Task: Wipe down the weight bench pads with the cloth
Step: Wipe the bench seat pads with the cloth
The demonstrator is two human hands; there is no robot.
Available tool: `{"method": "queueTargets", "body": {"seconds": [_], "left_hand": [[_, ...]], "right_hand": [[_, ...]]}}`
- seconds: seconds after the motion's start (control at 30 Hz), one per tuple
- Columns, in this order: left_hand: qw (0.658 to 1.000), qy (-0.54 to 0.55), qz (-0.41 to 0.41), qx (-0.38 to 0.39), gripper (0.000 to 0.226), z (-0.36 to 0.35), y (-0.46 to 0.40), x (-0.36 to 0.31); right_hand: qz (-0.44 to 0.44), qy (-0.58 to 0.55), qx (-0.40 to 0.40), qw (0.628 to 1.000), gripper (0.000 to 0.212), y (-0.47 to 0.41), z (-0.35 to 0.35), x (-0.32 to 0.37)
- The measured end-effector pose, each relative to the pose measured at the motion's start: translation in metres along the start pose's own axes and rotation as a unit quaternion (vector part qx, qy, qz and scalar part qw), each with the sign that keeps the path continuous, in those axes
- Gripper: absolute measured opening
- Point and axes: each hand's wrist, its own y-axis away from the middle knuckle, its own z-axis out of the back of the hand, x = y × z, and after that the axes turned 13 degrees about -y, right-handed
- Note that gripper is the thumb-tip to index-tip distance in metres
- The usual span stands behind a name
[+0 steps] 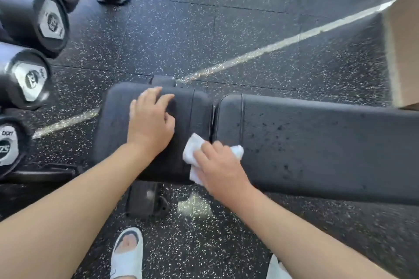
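Note:
A black weight bench lies across the view, with a short seat pad (118, 124) on the left and a long back pad (317, 147) on the right, split by a narrow gap. My left hand (150, 120) rests flat on the seat pad with its fingers spread. My right hand (218, 169) presses a white cloth (192, 149) onto the near edge of the bench, right over the gap between the pads. Dark speckles mark the back pad's surface.
A rack of black dumbbells (34, 22) stands at the left. A tan box (403, 52) sits at the far right, beyond the back pad. The bench's frame foot (145, 199) is under the seat. My feet in white sandals (128, 253) stand on the speckled rubber floor.

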Motion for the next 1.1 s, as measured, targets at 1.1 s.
{"method": "queueTargets", "body": {"seconds": [1.1], "left_hand": [[0.993,-0.047,0.062,-0.085,0.060,-0.061,0.014,-0.069]], "right_hand": [[-0.004,-0.094,-0.147,0.985,0.017,0.018,0.011,-0.092]]}}
